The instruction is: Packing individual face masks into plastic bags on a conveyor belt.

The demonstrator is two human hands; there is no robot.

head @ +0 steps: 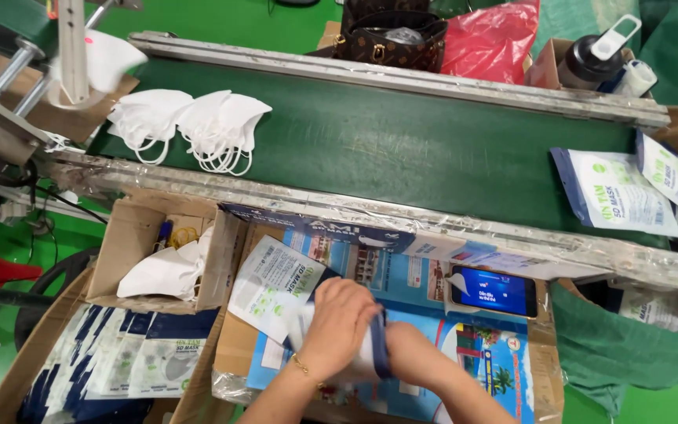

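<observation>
Both hands worked at the near bench edge: the left hand (337, 320) and right hand (411, 353) each gripped one white-and-blue printed mask pouch (370, 349), judged mid-filling. Sealing probably called for flattening it (contents hidden). Farther off, loose white masks (194, 126) lay on the green conveyor belt (402, 149).

White-and-blue mask pouch (276, 286), tilted, on the blue printed cardboard (433, 283).
</observation>
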